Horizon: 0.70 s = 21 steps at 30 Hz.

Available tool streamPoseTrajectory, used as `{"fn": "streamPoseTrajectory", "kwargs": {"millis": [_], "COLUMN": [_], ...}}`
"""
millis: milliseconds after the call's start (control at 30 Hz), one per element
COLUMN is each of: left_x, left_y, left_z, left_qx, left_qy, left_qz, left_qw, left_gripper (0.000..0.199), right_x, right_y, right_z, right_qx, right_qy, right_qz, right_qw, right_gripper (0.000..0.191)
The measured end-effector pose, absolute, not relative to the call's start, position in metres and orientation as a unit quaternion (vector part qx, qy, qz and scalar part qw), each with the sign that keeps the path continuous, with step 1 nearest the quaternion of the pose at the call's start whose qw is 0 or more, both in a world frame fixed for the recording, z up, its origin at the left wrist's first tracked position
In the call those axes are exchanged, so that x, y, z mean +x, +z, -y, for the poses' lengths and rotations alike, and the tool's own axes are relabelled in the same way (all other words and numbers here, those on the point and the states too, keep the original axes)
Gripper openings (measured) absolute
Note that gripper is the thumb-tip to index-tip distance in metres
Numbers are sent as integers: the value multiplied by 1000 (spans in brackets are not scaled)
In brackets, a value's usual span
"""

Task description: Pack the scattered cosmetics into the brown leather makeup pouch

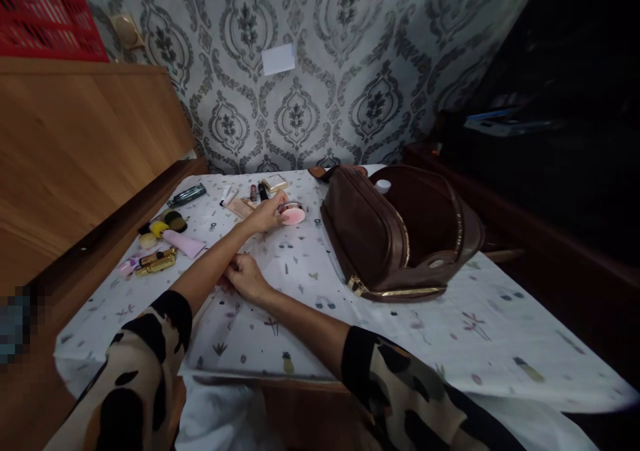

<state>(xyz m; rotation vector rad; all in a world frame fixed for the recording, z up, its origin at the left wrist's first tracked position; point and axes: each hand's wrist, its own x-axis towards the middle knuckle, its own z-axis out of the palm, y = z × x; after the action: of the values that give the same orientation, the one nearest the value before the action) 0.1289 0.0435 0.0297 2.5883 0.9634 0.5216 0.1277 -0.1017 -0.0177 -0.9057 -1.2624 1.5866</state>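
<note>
My left hand reaches over the cloth with its fingers closed on the edge of a round pink compact. Nearer to me, my right hand rests by the left forearm, its fingers curled; whether they hold anything is hidden. Just beyond the left hand lie a gold-edged square compact, a black tube, a small reddish tube and a white tube. A brown bag stands unzipped to the right, a white round cap showing at its opening.
On the left of the patterned cloth lie a pink tube, gold tubes, a yellow sponge and a dark green bottle. A wooden panel borders the left side; patterned wallpaper rises behind.
</note>
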Motion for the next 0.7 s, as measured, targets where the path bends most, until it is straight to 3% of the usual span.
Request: {"fn": "streamPoseTrajectory", "kwargs": {"millis": [200,267,533,700], "left_x": [103,93,73,67], "left_y": [30,31,32,26], "left_z": [-28,-23,-6,5], "left_qx": [925,928,881,833], "left_qy": [157,153,246,283], "left_qz": [-329,-336,-404,-471], "left_qw": [106,56,6,57], "left_gripper": [68,64,29,41], "right_x": [133,138,180,203], "right_y": [-16,-15,4,-6], "right_z": [106,107,89,65], "right_qx": [-348,-344,-420,-536], "right_qy": [614,557,273,163], "right_qz": [574,627,591,494], "right_qw": [414,422,633,664], "right_gripper": [19,18,33,30]}}
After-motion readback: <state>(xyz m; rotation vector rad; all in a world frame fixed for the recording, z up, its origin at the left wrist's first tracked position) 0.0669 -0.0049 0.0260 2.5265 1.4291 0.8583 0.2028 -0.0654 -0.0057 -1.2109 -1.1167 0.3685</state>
